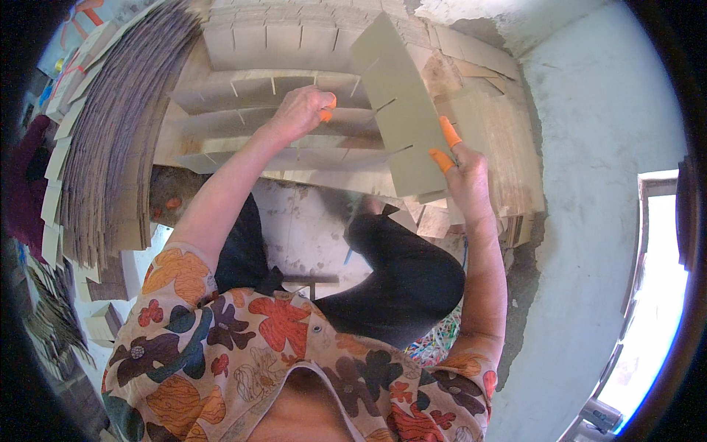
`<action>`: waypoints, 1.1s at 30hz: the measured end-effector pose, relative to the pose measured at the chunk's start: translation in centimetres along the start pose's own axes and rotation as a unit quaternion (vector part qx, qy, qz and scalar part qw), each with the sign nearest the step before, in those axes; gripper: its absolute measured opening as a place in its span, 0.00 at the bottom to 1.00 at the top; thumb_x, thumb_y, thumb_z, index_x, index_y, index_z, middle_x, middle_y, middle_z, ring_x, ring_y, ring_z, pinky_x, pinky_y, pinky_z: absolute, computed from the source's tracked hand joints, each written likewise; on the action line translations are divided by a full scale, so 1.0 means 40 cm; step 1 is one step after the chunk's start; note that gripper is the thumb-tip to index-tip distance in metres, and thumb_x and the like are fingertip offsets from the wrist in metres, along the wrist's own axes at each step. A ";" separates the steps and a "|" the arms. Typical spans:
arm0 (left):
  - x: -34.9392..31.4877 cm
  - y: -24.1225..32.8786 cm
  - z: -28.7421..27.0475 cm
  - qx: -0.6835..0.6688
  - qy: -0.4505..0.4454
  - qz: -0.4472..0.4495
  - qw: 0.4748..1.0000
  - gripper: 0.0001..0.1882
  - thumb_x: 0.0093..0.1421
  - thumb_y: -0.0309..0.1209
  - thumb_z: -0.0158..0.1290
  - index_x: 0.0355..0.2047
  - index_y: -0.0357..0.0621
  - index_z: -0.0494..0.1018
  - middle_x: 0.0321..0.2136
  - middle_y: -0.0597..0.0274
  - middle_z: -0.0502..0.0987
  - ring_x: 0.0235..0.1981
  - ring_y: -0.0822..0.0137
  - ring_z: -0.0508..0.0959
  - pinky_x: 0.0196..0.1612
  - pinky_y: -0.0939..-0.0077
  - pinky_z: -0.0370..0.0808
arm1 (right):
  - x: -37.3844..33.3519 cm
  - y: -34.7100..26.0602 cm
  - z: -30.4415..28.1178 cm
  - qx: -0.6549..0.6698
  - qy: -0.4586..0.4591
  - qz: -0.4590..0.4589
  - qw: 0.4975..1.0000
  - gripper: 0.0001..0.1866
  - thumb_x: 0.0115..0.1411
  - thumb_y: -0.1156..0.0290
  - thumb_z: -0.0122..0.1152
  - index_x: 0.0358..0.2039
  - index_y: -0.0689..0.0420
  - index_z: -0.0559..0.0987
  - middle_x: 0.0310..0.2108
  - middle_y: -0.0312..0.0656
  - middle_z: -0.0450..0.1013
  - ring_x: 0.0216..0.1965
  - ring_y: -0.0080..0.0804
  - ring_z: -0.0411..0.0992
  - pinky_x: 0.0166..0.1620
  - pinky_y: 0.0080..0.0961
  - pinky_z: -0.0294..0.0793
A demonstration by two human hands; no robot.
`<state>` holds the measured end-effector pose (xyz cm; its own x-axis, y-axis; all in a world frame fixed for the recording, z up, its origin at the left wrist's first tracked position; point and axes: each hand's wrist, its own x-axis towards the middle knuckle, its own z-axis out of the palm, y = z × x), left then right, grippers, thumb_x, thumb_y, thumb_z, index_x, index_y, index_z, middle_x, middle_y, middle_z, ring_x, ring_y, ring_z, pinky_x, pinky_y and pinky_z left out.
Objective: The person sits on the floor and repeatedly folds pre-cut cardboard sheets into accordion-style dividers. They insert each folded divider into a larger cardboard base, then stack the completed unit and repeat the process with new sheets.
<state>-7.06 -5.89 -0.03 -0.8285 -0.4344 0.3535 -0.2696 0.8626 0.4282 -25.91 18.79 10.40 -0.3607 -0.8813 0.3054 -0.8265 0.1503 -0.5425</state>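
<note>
My right hand (pixel 468 177) grips a slotted grey-brown cardboard divider strip (pixel 401 110) by its right edge, with two orange-covered fingertips on the face turned to me. The strip is tilted, its short slits facing up and left. To its left, my left hand (pixel 300 114) is curled closed above the rows, its orange-covered thumb and fingertip close together; nothing shows between them. Below it, several slotted cardboard strips (pixel 213 96) stand on edge in spaced rows across a cardboard-covered surface. Part of these rows is hidden behind my left hand and the held strip.
A tall stack of cardboard sheets (pixel 121 132) leans along the left. More flat cardboard (pixel 501 147) lies at the right, beside a pale wall (pixel 589 147). Further slotted strips (pixel 272 44) are piled at the back. My bent legs (pixel 398 287) are below the work surface.
</note>
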 end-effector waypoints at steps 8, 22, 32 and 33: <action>0.008 0.003 0.003 -0.013 0.021 -0.001 1.000 0.06 0.45 0.21 0.56 0.26 0.38 0.72 0.22 0.45 0.73 0.30 0.44 0.75 0.31 0.54 0.71 | 0.023 0.036 -0.003 -0.030 -0.014 -0.050 0.998 0.25 0.48 0.79 0.65 0.50 0.61 0.74 0.27 0.56 0.72 0.25 0.44 0.72 0.31 0.30 0.71; 0.008 -0.011 0.012 -0.025 0.013 0.015 0.999 0.11 0.45 0.27 0.61 0.28 0.41 0.72 0.23 0.48 0.74 0.30 0.47 0.75 0.32 0.56 0.71 | 0.013 0.042 0.038 0.004 -0.086 -0.031 0.996 0.25 0.49 0.81 0.63 0.50 0.61 0.73 0.34 0.57 0.73 0.26 0.33 0.68 0.33 0.28 0.70; 0.013 0.000 0.003 -0.038 -0.003 -0.017 0.999 0.10 0.46 0.27 0.60 0.28 0.40 0.72 0.23 0.46 0.73 0.29 0.45 0.75 0.32 0.56 0.70 | 0.035 0.059 0.074 0.039 -0.074 -0.036 0.996 0.23 0.51 0.81 0.61 0.49 0.61 0.74 0.26 0.61 0.71 0.26 0.55 0.71 0.32 0.36 0.71; 0.014 -0.005 0.006 -0.032 -0.001 -0.006 0.999 0.10 0.46 0.27 0.60 0.28 0.41 0.73 0.23 0.46 0.74 0.29 0.46 0.75 0.32 0.56 0.70 | 0.038 0.057 0.073 0.031 -0.082 -0.050 0.995 0.23 0.51 0.81 0.61 0.50 0.61 0.73 0.27 0.61 0.71 0.28 0.55 0.72 0.32 0.36 0.71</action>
<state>-7.58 -6.25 -0.11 -0.8268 -0.4433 0.3462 -0.2475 0.8395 0.4837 -27.08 16.48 7.33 -0.1985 -0.9524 0.2312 -0.8245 0.0347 -0.5648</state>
